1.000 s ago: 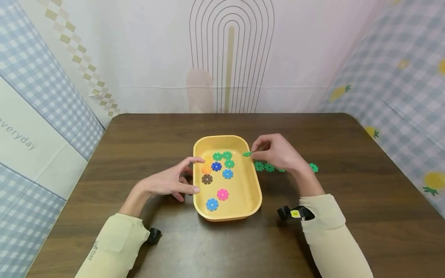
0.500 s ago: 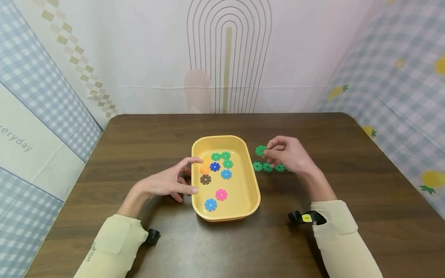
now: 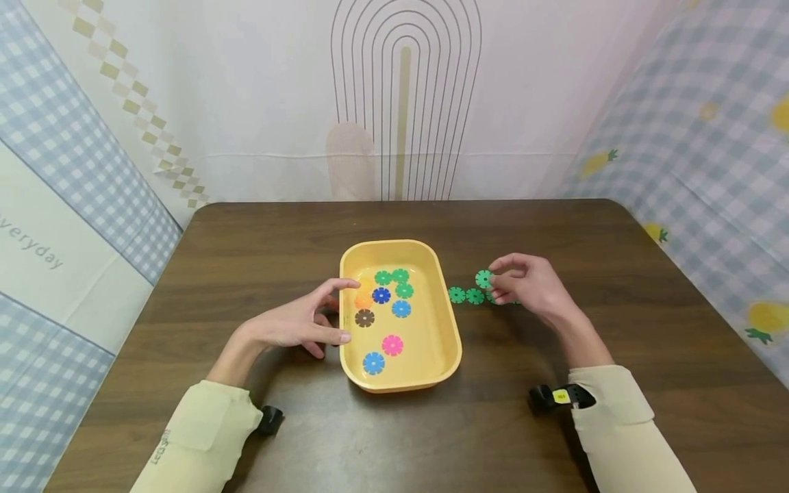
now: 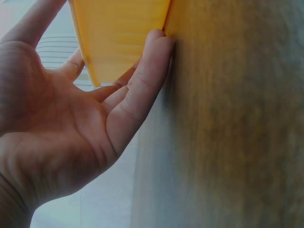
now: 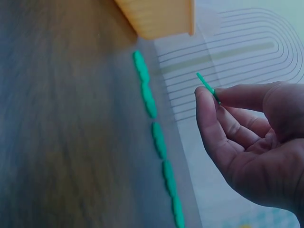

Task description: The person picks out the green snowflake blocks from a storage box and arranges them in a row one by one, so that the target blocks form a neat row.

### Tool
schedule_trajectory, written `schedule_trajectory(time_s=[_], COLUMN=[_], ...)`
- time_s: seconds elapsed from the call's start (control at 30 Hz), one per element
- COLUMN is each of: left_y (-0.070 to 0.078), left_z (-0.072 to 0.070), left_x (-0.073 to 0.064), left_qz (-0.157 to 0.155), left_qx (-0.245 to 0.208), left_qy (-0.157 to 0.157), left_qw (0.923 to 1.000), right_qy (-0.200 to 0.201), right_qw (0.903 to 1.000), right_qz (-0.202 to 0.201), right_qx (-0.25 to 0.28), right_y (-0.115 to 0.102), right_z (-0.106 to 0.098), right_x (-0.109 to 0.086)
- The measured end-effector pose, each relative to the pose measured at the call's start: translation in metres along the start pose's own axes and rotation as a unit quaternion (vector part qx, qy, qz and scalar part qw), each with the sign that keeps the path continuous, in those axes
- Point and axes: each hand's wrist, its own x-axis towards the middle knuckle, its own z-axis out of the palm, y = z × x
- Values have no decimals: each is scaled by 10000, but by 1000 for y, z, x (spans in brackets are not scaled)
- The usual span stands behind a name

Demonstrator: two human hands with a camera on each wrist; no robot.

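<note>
My right hand (image 3: 535, 286) pinches a green notched plastic disc (image 3: 483, 279) between thumb and fingertips, above a row of green discs. That row, with one disc (image 3: 456, 294) nearest the tray, runs rightward and is partly hidden behind the hand; in the right wrist view the held disc (image 5: 207, 86) shows edge-on, apart from the row (image 5: 159, 140). My left hand (image 3: 302, 320) holds the left side of a yellow tray (image 3: 453, 346), thumb and index finger over the rim, other fingers against the outer wall (image 4: 118, 38).
Inside the tray lie several notched discs: green (image 3: 403, 291), light blue (image 3: 373, 363), dark blue (image 3: 381, 295), pink (image 3: 392, 345), brown (image 3: 364, 318) and orange (image 3: 364, 300). A brown wooden table (image 3: 277, 239) carries everything, with a patterned cloth (image 3: 259, 103) hanging behind it.
My right hand has carried the green disc from over the tray's right rim out to the right and lowered it toward the row. The left hand keeps its hold on the tray.
</note>
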Motion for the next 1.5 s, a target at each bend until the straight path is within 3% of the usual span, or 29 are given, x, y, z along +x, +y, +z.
schedule_trajectory(time_s=[0.93, 1.5], left_y=[-1, 0], left_z=[0, 1], left_x=[0, -1], left_qz=[22, 31], left_qx=[-21, -60], left_qy=[-8, -32], left_qw=[10000, 10000], right_qy=[700, 1178], right_qw=[9957, 9913], right_qz=[167, 286], right_qx=[587, 513], right_y=[36, 54], right_z=[-38, -69], right_x=[-16, -25])
